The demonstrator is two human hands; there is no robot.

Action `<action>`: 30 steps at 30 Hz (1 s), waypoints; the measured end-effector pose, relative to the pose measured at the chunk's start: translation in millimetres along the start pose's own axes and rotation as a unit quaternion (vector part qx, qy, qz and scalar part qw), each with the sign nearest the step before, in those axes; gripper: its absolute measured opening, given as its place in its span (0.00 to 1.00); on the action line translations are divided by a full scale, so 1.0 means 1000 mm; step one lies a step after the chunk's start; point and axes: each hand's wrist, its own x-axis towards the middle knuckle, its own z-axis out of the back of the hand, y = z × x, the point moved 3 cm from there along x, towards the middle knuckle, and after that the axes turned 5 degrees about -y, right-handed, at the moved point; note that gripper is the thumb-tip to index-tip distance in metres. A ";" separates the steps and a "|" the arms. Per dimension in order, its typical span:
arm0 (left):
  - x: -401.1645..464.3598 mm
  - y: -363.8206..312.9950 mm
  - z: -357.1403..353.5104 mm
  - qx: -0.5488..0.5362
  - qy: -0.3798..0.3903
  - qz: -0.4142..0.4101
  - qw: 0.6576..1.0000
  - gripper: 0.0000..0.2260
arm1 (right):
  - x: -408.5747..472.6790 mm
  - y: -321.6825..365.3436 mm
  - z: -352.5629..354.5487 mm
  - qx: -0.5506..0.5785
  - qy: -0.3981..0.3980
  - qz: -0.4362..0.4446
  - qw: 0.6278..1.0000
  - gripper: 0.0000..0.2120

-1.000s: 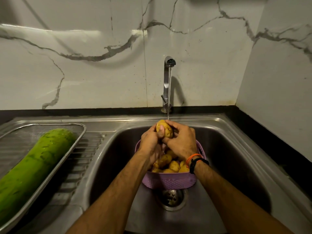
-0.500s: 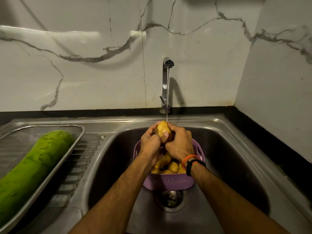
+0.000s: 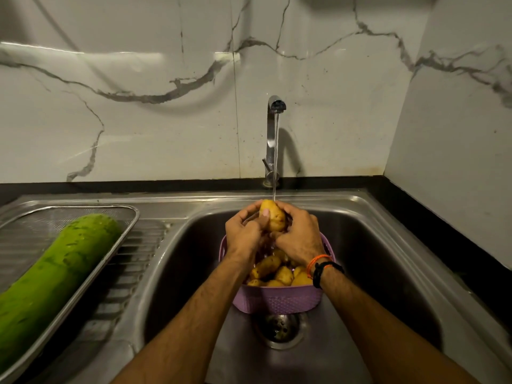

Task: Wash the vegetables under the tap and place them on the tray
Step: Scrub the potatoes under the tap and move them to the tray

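A yellow-brown potato is held under the thin stream from the tap, above the sink. My left hand grips it from the left with the thumb on its face. My right hand curls around it from the right. Below my hands a purple plastic basket stands in the sink and holds several more potatoes. On the left, a long green gourd lies in the steel mesh tray on the drainboard.
The steel sink has a round drain just in front of the basket. The ribbed drainboard lies between tray and basin. Marble walls close off the back and the right, with a black counter strip along them.
The potato has turned in my hands under the water; my left thumb now lies on its front. Hands and basket stay in the same place.
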 end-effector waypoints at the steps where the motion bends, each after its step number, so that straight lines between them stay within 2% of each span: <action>1: 0.001 0.001 0.001 0.004 -0.016 -0.007 1.000 0.09 | -0.001 0.001 -0.001 -0.001 -0.005 0.005 1.000 0.32; 6: 0.001 0.002 0.001 0.011 -0.028 -0.012 0.999 0.18 | -0.002 0.007 -0.007 -0.031 0.001 0.004 1.000 0.28; 10: 0.001 0.007 -0.002 0.036 -0.019 -0.016 0.999 0.14 | -0.004 0.010 -0.005 -0.032 -0.004 0.024 0.999 0.21; 15: 0.003 0.016 -0.004 0.012 -0.030 -0.012 0.999 0.11 | -0.005 0.009 0.001 -0.023 -0.076 0.028 0.996 0.16; 20: 0.003 0.017 0.000 0.021 -0.032 -0.018 0.999 0.12 | -0.004 0.009 -0.007 -0.078 0.030 0.016 0.996 0.24; 25: 0.001 0.013 0.000 0.027 -0.041 -0.034 0.998 0.12 | -0.008 0.017 -0.003 -0.107 -0.032 0.076 0.991 0.18; 30: 0.002 0.013 0.000 0.030 -0.044 -0.023 0.998 0.12 | -0.004 0.009 -0.007 -0.111 0.021 0.048 0.992 0.26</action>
